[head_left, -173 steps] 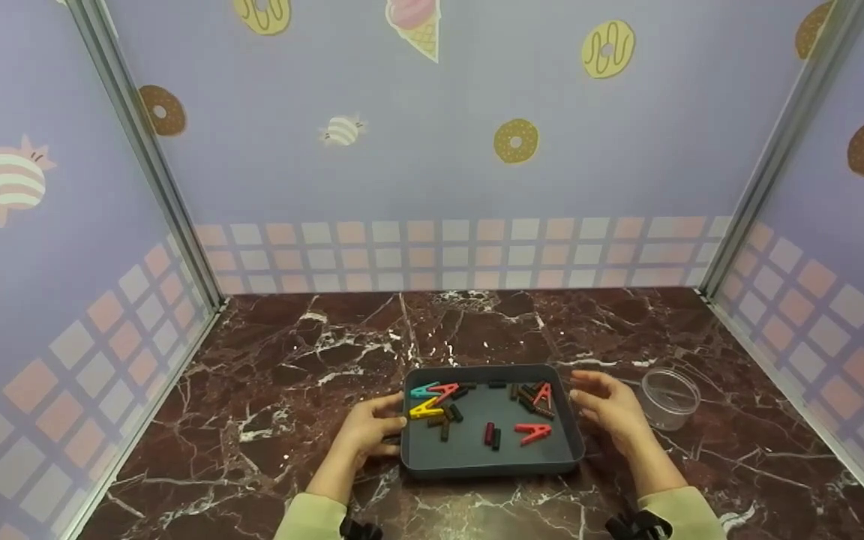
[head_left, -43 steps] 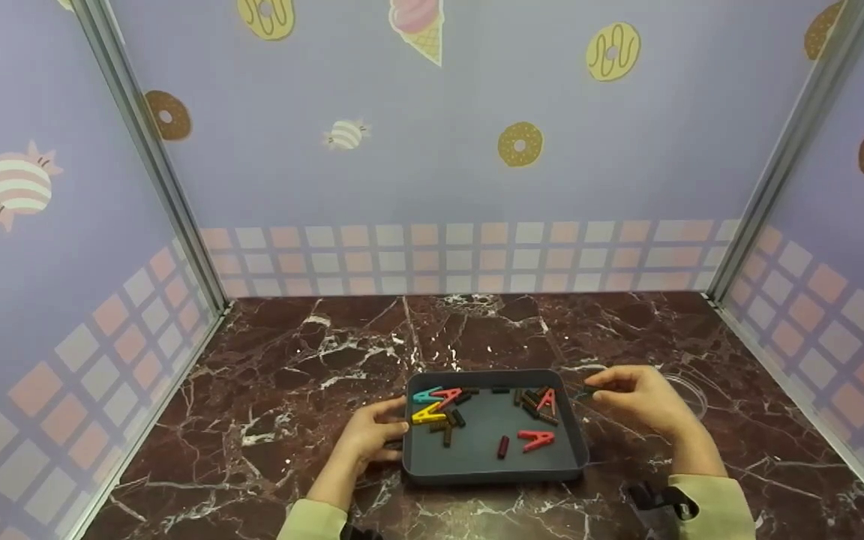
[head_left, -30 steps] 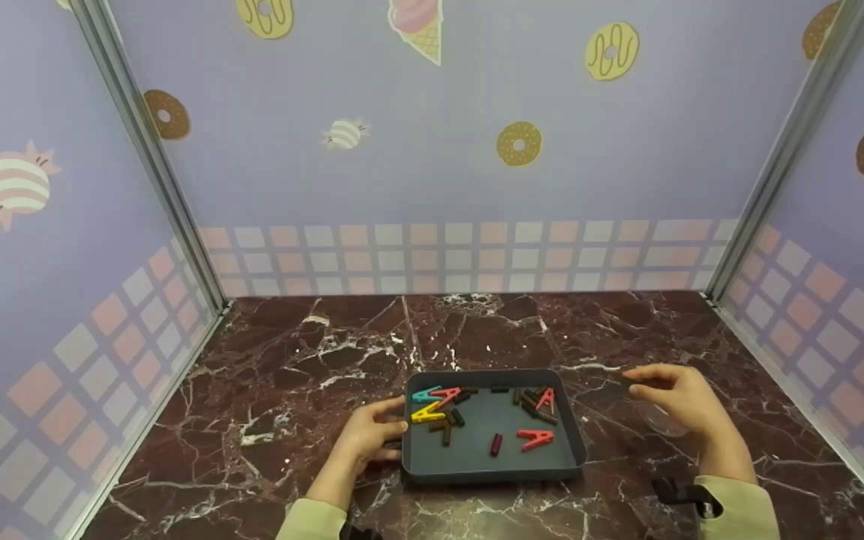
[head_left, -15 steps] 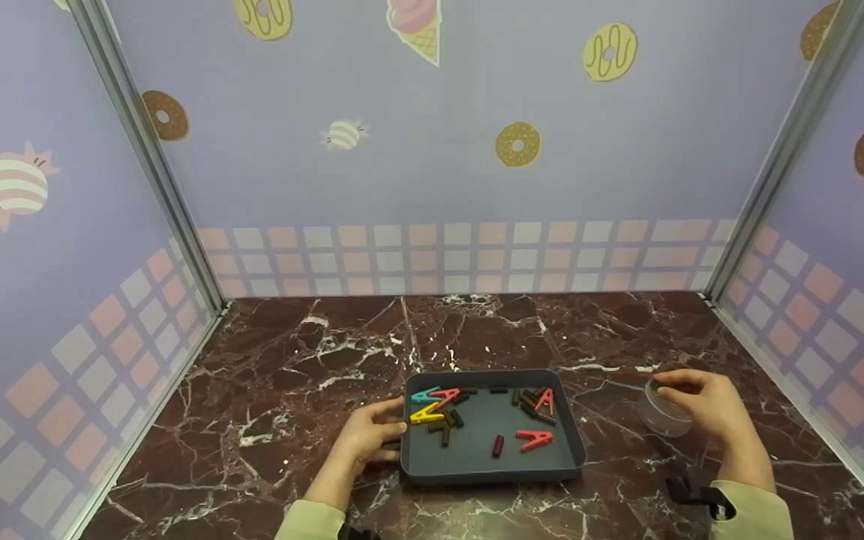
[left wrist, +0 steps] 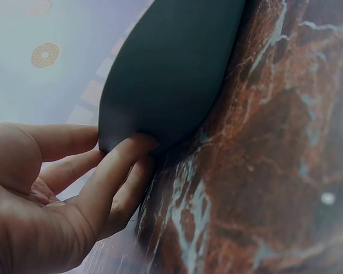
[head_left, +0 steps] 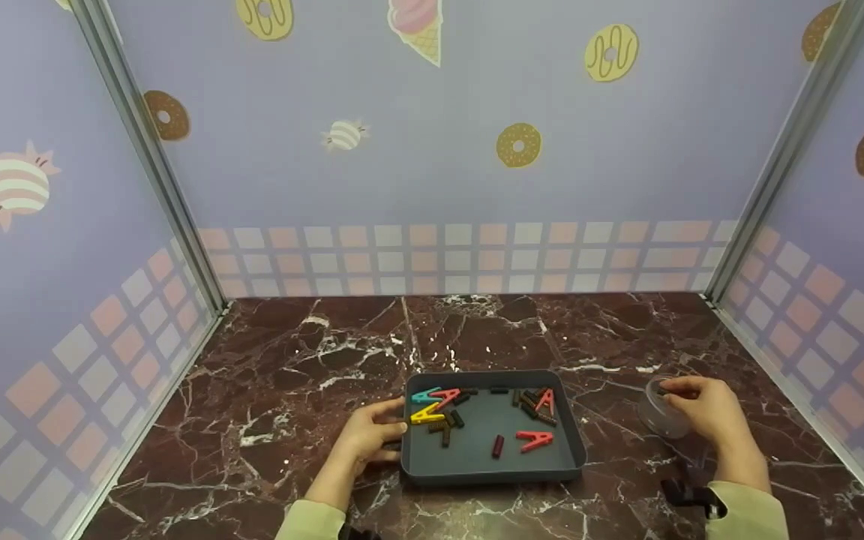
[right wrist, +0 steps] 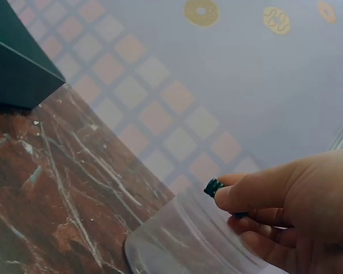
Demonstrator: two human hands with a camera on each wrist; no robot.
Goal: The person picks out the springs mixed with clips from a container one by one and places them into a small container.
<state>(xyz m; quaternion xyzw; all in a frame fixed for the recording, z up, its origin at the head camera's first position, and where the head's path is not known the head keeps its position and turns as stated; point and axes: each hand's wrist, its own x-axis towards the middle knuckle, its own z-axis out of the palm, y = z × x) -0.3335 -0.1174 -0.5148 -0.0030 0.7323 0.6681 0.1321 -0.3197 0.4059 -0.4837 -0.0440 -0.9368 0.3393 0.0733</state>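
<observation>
Pale violet walls (head_left: pixel 432 180) printed with doughnuts and sweets stand around a veined, dark red tabletop (head_left: pixel 274 375). On it sits a shallow grey tray (head_left: pixel 492 477). The person's left hand (head_left: pixel 367 439) rests at the tray's left side, that grip loosely spread, its fingers touching the outer wall. The right hand (head_left: pixel 709 409) is at the mouth of a clear tub (head_left: pixel 661 421), which stands apart to the tray's right. In the tray I see a yellow clip (head_left: pixel 426 413), a turquoise clip (head_left: pixel 424 395) and three red clips (head_left: pixel 535 439). Dark little cylinders (head_left: pixel 456 418) lie among them, with a maroon one (head_left: pixel 498 446) near the front. Smallest is the dark green piece (right wrist: pixel 213 187) at the tub's mouth, pinched in the right grip, thumb and fingers closed around it.
</observation>
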